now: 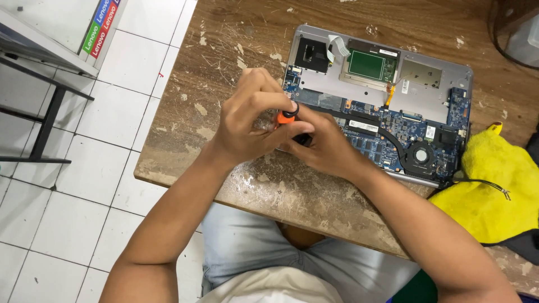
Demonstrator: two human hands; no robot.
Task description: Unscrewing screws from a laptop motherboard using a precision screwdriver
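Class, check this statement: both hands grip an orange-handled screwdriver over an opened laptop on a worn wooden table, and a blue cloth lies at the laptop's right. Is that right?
Not quite. The head view shows the cloth is yellow, not blue. The rest stands: the left hand and right hand grip the orange-handled screwdriver over the opened laptop on the worn wooden table.

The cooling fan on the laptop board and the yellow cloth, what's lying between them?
In the head view, between the cooling fan and the yellow cloth lie the opened laptop's corner and a thin black cable over the cloth's edge.
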